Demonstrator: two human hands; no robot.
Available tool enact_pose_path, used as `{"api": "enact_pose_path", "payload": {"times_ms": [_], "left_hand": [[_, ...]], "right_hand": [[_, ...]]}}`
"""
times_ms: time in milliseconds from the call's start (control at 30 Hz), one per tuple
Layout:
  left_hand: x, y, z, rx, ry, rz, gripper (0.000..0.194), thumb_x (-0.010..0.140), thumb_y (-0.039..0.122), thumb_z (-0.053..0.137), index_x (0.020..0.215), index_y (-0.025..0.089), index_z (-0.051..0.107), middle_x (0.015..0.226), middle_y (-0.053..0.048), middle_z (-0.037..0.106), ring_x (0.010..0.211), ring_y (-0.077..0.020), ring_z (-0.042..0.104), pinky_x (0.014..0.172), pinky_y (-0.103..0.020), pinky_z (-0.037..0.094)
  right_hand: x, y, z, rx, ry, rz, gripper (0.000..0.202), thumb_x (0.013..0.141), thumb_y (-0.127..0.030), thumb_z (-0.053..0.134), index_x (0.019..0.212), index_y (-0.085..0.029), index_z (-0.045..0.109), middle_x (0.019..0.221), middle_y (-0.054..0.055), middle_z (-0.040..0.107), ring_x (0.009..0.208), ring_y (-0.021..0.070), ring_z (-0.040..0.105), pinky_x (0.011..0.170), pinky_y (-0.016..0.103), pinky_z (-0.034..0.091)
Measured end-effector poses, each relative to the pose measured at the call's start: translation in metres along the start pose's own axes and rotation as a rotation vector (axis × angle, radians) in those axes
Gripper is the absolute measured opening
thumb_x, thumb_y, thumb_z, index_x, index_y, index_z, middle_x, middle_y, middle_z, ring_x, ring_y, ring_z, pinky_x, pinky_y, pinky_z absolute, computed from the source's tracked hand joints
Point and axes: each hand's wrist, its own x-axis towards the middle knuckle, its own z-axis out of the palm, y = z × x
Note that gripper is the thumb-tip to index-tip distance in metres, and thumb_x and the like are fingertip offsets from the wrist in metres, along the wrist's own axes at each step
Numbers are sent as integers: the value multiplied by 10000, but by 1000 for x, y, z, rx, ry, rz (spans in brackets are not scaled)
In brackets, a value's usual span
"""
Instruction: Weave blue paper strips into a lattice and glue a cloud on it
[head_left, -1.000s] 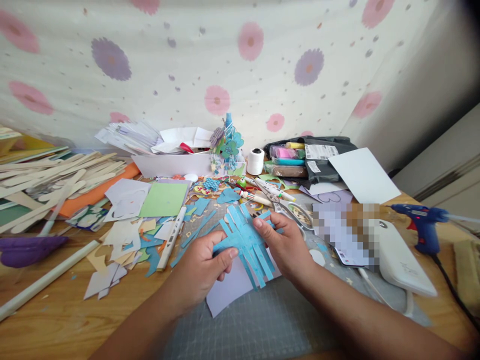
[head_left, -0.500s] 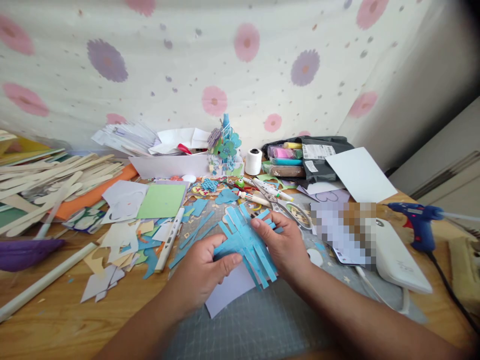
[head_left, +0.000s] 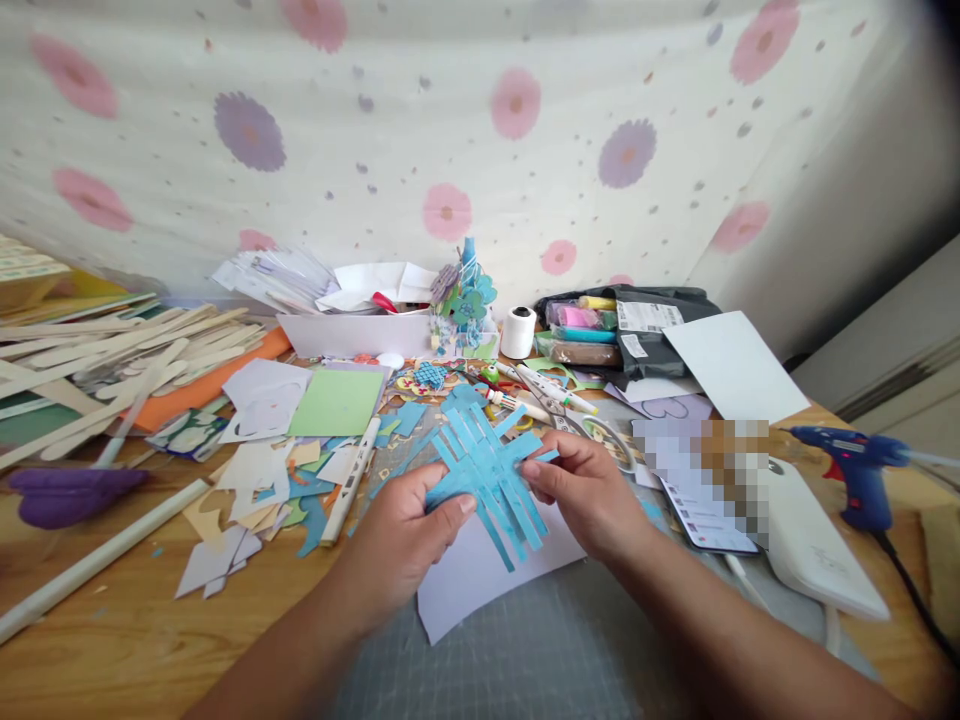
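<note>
Between my hands is a piece of woven blue paper strips (head_left: pixel 487 475), its loose strip ends fanning out on several sides. My left hand (head_left: pixel 412 530) pinches its left edge, thumb on top. At the right side, my right hand (head_left: pixel 585 490) has thumb and forefinger closed on the end of one strip. Below the weave, a pale lilac sheet of paper (head_left: pixel 480 600) lies on the grey cutting mat (head_left: pixel 525 660). Loose blue strips lie just beyond my left hand, partly hidden by the weave.
Paper scraps (head_left: pixel 255 480) and a white marker (head_left: pixel 351 483) lie to the left, near wooden craft sticks (head_left: pixel 150 345). Scissors (head_left: pixel 600 430) and a spool of white thread (head_left: pixel 518 333) are behind. On the right are a phone (head_left: pixel 705 515), a white power bank (head_left: pixel 825 560) and a blue glue gun (head_left: pixel 859 465).
My right hand has shifted from the face of the weave to a strip end at its right, and the strips lie more spread. The camera view has moved slightly.
</note>
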Motion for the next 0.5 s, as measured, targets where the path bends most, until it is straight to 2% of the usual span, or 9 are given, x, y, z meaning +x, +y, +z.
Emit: {"api": "enact_pose_path", "payload": {"times_ms": [333,400,500], "left_hand": [[-1,3,1,30,28,49,260,814,409,592,689,212,477,520,99,343,469,-90,295,443,-203,255],[0,2,1,36,43,54,280,808,419,601,674,216,463,520,98,333,466,-92,293,442,-203,258],[1,0,2,27,15,57,312,816,434,599,658,217,440,514,97,342,465,-90,300,447,-203,257]], "right_hand": [[-2,5,6,-24,58,-51,287,731,-367,742,620,-184,551,529,-57,478,501,88,394,489,215,325],[-2,5,6,31,43,-27,307,724,-390,753,650,-191,532,545,-60,476,503,89,399,483,211,329],[-2,4,8,134,0,56,327,690,-415,786,792,-212,551,578,-70,497,492,89,414,470,204,337]]}}
